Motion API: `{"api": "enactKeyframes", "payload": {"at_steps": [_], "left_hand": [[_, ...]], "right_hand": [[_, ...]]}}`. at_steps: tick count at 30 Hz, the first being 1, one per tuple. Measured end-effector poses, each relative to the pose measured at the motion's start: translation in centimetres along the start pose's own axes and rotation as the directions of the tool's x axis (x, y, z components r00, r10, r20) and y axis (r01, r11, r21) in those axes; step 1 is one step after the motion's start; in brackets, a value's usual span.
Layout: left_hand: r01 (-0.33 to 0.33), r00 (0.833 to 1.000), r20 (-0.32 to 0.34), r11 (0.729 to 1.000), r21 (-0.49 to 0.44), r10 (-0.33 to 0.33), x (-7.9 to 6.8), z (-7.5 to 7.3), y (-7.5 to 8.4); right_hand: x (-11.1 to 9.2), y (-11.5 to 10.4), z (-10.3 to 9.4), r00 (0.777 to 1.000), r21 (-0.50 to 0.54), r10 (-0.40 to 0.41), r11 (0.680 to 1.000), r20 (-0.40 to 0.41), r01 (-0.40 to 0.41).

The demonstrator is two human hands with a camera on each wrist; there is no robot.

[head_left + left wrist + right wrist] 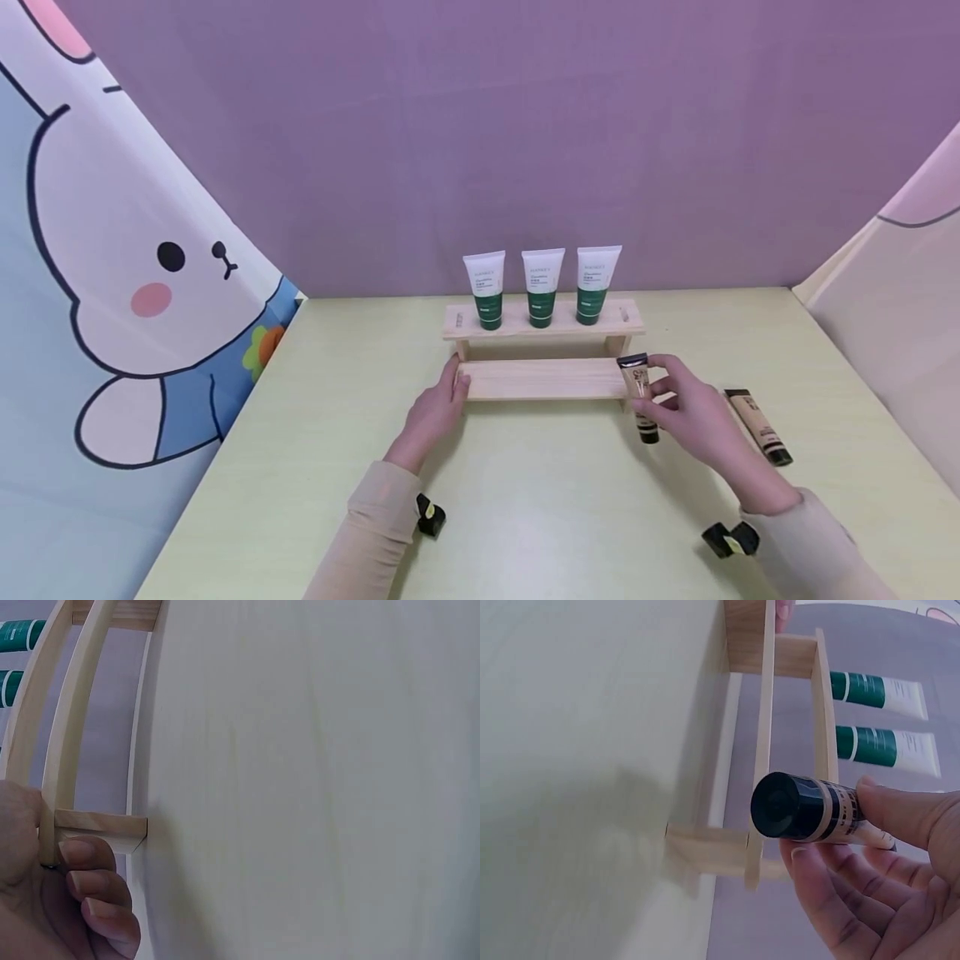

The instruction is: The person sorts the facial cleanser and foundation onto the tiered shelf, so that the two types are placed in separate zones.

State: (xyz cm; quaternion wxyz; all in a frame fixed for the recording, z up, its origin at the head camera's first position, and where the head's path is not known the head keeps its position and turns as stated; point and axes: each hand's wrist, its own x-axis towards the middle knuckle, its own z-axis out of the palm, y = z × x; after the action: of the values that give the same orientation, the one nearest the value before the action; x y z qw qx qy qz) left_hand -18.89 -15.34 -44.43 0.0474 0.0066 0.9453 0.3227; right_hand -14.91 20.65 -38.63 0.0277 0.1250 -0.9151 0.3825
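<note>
A two-tier wooden rack (540,380) stands at the middle of the table. My left hand (437,408) grips the left end of its lower board, and in the left wrist view curled fingers (97,889) show at that end. In my right hand (693,412), thumb and fingers pinch a beige squeeze tube (637,385) with a black cap (791,806). The tube is held cap down, slightly tilted, in front of the lower board's right end. Three white-and-green tubes (541,287) stand in a row on the upper board.
A second beige tube (759,427) with a black cap lies on the table (555,517), right of my right hand. Behind the table hangs a purple cloth (525,142). A rabbit-printed cloth (112,275) borders the left side, and another pale cloth (900,292) the right.
</note>
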Motion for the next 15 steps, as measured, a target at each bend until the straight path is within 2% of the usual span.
{"api": "enactKeyframes", "payload": {"at_steps": [9,15], "left_hand": [[0.017,1.000,0.003,1.000,-0.012,-0.017,0.0,0.0,0.0],[0.014,1.000,-0.002,1.000,-0.017,-0.014,0.1,0.2,-0.1]], "right_hand": [[2.1,-1.7,2.1,1.000,0.111,-0.024,0.993,-0.010,0.025],[4.1,-3.2,4.2,0.998,0.217,-0.057,0.974,-0.041,0.065]]}}
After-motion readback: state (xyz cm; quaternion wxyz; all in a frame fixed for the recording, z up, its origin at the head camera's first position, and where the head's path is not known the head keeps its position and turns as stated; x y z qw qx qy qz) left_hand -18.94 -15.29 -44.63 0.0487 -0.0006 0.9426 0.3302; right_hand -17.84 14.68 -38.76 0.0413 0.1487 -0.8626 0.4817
